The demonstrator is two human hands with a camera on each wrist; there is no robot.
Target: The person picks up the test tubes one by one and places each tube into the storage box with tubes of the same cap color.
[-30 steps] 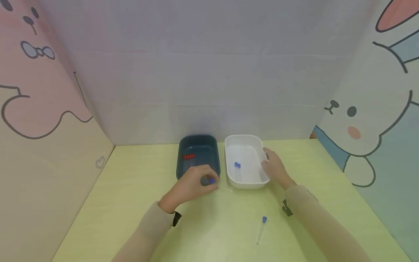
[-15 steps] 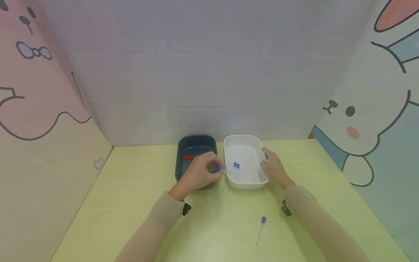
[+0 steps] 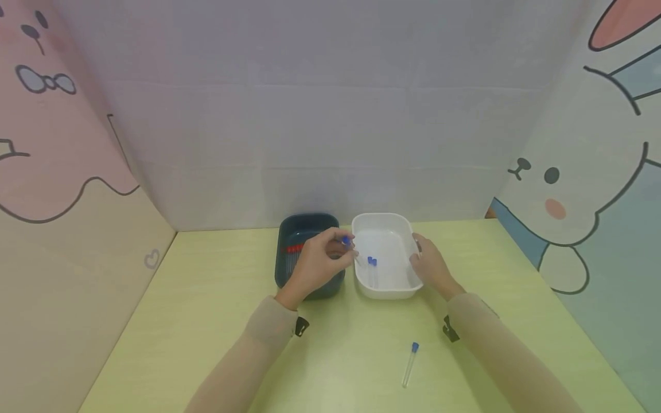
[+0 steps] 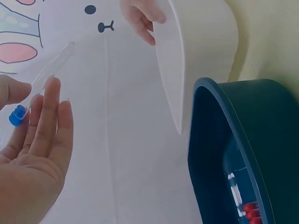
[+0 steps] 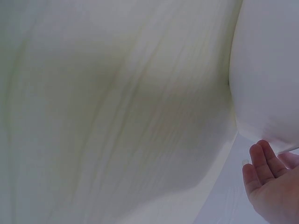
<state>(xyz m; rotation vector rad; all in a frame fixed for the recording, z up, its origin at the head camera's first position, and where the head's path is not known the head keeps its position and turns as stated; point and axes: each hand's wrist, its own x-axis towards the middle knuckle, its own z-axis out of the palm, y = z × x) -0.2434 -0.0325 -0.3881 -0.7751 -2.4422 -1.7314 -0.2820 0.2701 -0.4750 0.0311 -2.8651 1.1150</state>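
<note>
My left hand [image 3: 319,263] is raised over the right side of the dark blue tray [image 3: 279,269]. Between thumb and fingers it pinches a clear test tube [image 4: 55,63] by its blue-capped end, and the tube's bare end points toward the white tray [image 3: 386,229]. At that tray's right rim, my right hand [image 3: 432,264] grips the side, its fingers [image 5: 264,165] against the outer wall. Two blue-capped test tubes [image 3: 373,274] lie inside the white tray. Several red-capped test tubes [image 3: 295,248] lie side by side in the dark blue tray, partly hidden by my left hand.
Another blue-capped test tube [image 3: 409,366] lies on the pale yellow table [image 3: 206,321], nearer me and between my forearms. A pale cloth wall [image 3: 330,126] rises behind the trays. Printed cartoon panels stand at both sides.
My left hand has lifted the test tube from in front of the dark blue tray, moving forward and slightly right toward the white tray. The right hand has stayed at the white rim.
</note>
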